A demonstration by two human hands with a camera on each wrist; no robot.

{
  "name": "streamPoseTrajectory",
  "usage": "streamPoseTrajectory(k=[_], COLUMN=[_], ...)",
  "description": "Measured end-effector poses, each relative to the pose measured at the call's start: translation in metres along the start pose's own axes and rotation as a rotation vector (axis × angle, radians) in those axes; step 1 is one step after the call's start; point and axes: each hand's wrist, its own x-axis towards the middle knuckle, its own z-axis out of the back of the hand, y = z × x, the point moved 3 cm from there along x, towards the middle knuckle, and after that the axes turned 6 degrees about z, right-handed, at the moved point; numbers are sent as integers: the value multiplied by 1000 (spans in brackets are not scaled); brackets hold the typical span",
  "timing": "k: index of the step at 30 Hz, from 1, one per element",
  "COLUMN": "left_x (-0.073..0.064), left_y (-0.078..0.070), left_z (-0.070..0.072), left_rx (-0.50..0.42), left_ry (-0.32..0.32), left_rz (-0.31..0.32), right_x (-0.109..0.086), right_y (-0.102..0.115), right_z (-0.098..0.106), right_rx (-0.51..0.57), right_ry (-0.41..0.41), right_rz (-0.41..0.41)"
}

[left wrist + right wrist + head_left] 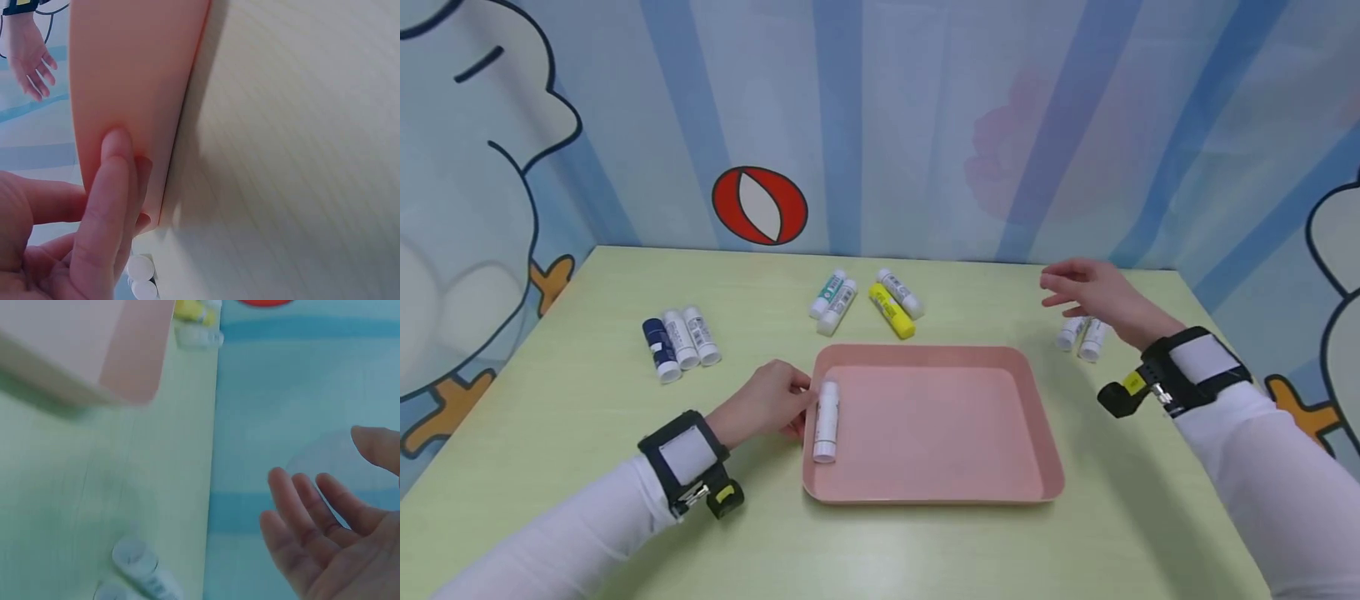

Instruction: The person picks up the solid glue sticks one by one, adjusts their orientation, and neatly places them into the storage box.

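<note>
A pink rectangular tray [940, 425] lies on the table, and my left hand [772, 398] pinches its left side. In the left wrist view those fingers [103, 212] press the outer face of the wall while the thumb goes over the rim. One white glue stick [827, 425] lies lengthwise in the tray along that left side. My right hand [1101, 298] is raised at the back right, holding nothing, its fingers loosely spread. Below it, partly covered by it in the head view, are two white glue sticks [1092, 340].
Three glue sticks [681, 342], one with a dark blue body, lie side by side at the left. Behind the tray are two white ones [833, 302], then a yellow one [891, 311] beside a white one [901, 293]. A printed backdrop [895, 125] borders the table's back edge.
</note>
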Motion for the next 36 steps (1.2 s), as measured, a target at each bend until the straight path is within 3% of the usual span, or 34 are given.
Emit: streamPoseTrajectory(k=[9,16,21,28,36], left_x=[0,3,2,1,-1], left_y=[1,0,0,1,1], left_z=[1,-1,-1,-1,-1], left_rx=[8,-9,-15,-22,-26], left_ry=[-15,-13,-8,-7,-7], left_rz=[-25,15,7,-13,11], right_x=[2,4,3,2,3], right_y=[-43,-83,-101,-103,-106], right_z=[25,32,30,22,19], right_rx=[-192,-365,-403,-375,-405], right_ry=[-260,-405,-400,-333,-311], right_rz=[-20,-61,-144,-278,-280])
